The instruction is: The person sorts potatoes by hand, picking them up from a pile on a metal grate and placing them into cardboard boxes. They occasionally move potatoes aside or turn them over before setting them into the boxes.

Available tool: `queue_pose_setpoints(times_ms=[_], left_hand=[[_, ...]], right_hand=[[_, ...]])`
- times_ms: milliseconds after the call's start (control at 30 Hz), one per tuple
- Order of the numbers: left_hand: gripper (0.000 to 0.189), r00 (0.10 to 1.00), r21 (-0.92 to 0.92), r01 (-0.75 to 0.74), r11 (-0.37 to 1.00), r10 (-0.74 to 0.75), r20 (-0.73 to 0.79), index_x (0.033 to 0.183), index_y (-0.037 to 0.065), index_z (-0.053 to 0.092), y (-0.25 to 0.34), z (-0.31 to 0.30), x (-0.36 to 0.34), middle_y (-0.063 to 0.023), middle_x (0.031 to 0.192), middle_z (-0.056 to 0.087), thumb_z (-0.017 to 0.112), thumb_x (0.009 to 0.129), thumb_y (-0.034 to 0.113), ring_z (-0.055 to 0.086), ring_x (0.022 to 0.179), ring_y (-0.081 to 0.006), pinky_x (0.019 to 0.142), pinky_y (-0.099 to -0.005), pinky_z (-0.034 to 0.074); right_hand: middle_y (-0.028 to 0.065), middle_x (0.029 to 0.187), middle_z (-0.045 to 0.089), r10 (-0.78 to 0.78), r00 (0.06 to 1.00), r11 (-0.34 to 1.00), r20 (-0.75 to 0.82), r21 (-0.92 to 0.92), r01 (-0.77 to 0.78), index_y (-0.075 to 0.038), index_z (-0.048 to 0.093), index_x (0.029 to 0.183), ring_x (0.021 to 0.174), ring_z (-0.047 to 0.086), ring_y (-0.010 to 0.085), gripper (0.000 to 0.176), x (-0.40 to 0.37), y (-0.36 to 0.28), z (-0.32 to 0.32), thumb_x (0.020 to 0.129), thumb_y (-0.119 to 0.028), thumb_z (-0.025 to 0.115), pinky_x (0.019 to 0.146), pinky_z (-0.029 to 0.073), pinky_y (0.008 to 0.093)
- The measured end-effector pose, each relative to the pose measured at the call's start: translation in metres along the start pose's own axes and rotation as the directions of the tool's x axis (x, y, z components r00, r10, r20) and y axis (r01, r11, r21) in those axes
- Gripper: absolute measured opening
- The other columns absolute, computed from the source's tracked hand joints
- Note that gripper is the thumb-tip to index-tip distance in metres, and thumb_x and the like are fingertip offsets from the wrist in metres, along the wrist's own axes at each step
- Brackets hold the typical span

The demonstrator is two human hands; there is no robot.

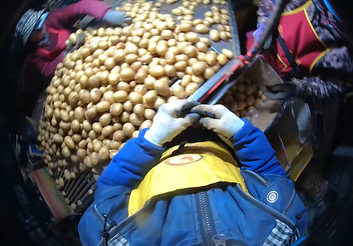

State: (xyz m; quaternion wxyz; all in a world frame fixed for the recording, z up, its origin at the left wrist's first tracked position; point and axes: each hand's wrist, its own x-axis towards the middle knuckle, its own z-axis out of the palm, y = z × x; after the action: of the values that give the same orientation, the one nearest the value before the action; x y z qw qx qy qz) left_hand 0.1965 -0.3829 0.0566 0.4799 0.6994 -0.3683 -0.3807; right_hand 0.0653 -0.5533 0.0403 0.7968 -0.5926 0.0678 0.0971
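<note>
My left hand point(171, 119) and my right hand point(220, 118) meet in front of my waist, in white work gloves with dark, soiled fingers. The fingers of both are curled in, and the fingertips come together in the middle. I cannot tell whether anything is held between them. Just beyond the hands begins a large heap of potatoes point(121, 96), spread over a sorting table. A metal rail with a red strip point(221, 82) runs away from the fingertips toward the upper right. Below my hands is my yellow apron point(188, 174).
A co-worker in dark red point(55, 51) reaches a gloved hand point(117, 17) over the heap at upper left. Another person in a red apron point(297, 41) stands at right, a dark-gloved hand point(281, 91) near a cardboard box point(268, 117). Rollers point(78, 186) show at lower left.
</note>
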Motion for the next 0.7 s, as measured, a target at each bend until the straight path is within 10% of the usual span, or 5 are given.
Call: queue_pose_setpoints(times_ms=[200, 333, 467, 533, 700], left_hand=[[0.027, 0.981, 0.236, 0.094, 0.967, -0.049, -0.187, 0.112, 0.001, 0.073, -0.027, -0.088, -0.050, -0.0062, 0.098, 0.074, 0.076, 0.085, 0.005, 0.067, 0.091, -0.0115, 0.083, -0.0287, 0.054], [0.017, 0.917, 0.391, 0.135, 0.911, 0.035, -0.397, 0.102, 0.003, 0.075, -0.061, -0.127, -0.068, -0.0128, 0.089, 0.074, 0.076, 0.085, 0.005, 0.072, 0.082, -0.0200, 0.075, -0.0320, 0.056], [0.012, 0.783, 0.536, 0.018, 0.844, 0.322, -0.532, 0.099, 0.002, 0.074, -0.059, -0.148, -0.057, -0.0120, 0.086, 0.073, 0.074, 0.088, 0.007, 0.070, 0.075, -0.0212, 0.070, -0.0322, 0.055], [0.015, 0.835, 0.549, 0.061, 0.833, 0.258, -0.485, 0.101, 0.002, 0.072, -0.057, -0.150, -0.035, -0.0137, 0.086, 0.070, 0.074, 0.089, 0.011, 0.069, 0.077, -0.0253, 0.072, -0.0346, 0.054], [0.039, 0.880, 0.809, -0.009, 0.587, 0.389, -0.272, 0.121, 0.008, 0.065, -0.064, -0.140, 0.042, -0.0143, 0.116, 0.064, 0.076, 0.086, 0.021, 0.061, 0.109, -0.0336, 0.093, -0.0434, 0.050]], right_hand=[[0.0080, 0.103, 0.071, 0.053, 0.983, 0.965, 0.178, -0.263, -0.005, -0.004, 0.061, 0.137, 0.089, 0.063, 0.0129, 0.046, 0.085, -0.006, 0.051, 0.091, -0.003, 0.058, 0.083, 0.052, 0.0284], [0.0114, 0.118, 0.072, -0.138, 0.983, 0.973, -0.119, -0.203, 0.112, -0.001, 0.061, 0.136, 0.105, 0.068, 0.0178, 0.043, 0.106, 0.002, 0.031, 0.093, -0.001, 0.056, 0.095, 0.053, 0.0323], [0.0192, 0.124, 0.068, -0.496, 0.828, 0.335, -0.262, -0.937, -0.096, -0.008, 0.061, 0.137, 0.115, 0.065, 0.0343, 0.047, 0.116, 0.015, -0.045, 0.091, -0.018, 0.066, 0.100, 0.050, 0.0452], [0.0166, 0.139, 0.059, -0.373, 0.834, 0.088, -0.406, -0.911, -0.403, -0.014, 0.054, 0.144, 0.128, 0.056, 0.0361, 0.061, 0.122, 0.006, -0.062, 0.088, -0.028, 0.070, 0.104, 0.045, 0.0523], [0.0169, 0.140, 0.055, -0.224, 0.874, 0.014, -0.431, -0.898, -0.439, -0.017, 0.047, 0.145, 0.126, 0.055, 0.0373, 0.071, 0.168, 0.032, -0.090, 0.083, -0.039, 0.072, 0.103, 0.044, 0.0552]])
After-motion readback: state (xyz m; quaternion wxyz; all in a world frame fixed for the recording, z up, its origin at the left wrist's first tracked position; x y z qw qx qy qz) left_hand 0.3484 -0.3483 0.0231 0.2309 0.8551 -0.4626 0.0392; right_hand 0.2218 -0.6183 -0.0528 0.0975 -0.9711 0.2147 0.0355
